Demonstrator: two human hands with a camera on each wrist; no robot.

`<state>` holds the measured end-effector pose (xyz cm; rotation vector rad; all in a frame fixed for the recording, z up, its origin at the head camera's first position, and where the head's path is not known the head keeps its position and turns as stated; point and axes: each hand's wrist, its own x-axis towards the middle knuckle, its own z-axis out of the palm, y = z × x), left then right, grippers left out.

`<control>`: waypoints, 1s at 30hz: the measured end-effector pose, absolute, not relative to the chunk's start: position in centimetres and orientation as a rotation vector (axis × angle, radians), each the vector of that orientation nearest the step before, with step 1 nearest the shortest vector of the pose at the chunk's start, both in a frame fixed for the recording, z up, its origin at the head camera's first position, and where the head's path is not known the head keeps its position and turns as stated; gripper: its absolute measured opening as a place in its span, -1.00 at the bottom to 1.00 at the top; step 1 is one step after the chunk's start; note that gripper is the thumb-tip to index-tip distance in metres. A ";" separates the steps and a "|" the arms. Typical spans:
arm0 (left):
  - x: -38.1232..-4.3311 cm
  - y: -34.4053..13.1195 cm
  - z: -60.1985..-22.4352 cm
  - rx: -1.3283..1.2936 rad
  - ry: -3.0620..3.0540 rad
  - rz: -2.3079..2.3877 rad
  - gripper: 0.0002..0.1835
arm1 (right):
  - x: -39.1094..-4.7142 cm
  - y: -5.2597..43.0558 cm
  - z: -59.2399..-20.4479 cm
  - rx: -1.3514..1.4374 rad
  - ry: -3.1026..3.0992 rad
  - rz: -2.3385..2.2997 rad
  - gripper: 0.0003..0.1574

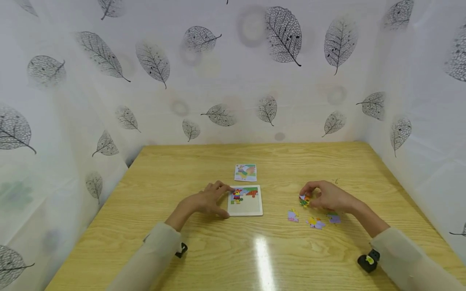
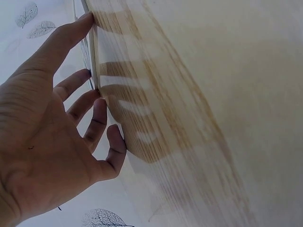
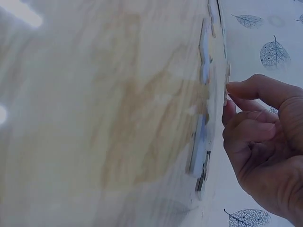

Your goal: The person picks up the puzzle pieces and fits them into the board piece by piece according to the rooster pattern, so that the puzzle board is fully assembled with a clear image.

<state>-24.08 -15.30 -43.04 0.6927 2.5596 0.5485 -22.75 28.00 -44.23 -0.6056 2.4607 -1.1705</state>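
My left hand rests at the left side of a white-framed jigsaw puzzle board, thumb at the near corner and a forefinger at the far one. In the left wrist view its fingers lie spread and slightly bent along the board's thin edge. A few joined pieces, with a colourful rooster, fill the board's upper part. Off to the right, my right hand pinches a puzzle piece between thumb and fingers, just above the table. Loose puzzle pieces lie below and beside that hand.
A square picture card lies just beyond the board on the wooden table. White leaf-patterned curtains stand along the table's back and sides. Black wrist devices hang under both sleeves.
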 end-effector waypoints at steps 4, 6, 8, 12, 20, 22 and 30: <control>-24.0 -15.3 -43.0 0.686 2.555 0.553 -0.09 | -23.0 27.3 -44.0 -0.555 2.395 -1.236 -0.66; -24.0 -15.3 -43.0 0.680 2.554 0.556 -0.09 | -23.1 26.8 -43.9 -0.550 2.381 -1.256 -0.67; -24.0 -15.3 -43.1 0.673 2.554 0.557 -0.09 | -23.4 26.2 -43.8 -0.560 2.376 -1.269 -0.67; -24.0 -15.3 -43.1 0.668 2.552 0.555 -0.09 | -23.8 24.8 -43.5 -0.592 2.370 -1.285 -0.67; -24.2 -15.2 -43.2 0.679 2.555 0.541 -0.08 | -24.3 22.1 -43.1 -0.618 2.295 -1.345 -0.65; -24.2 -15.2 -43.3 0.681 2.554 0.542 -0.09 | -24.4 21.5 -43.1 -0.623 2.290 -1.346 -0.66; -24.3 -15.3 -43.3 0.687 2.554 0.540 -0.09 | -24.9 19.4 -43.7 -0.658 2.284 -1.332 -0.65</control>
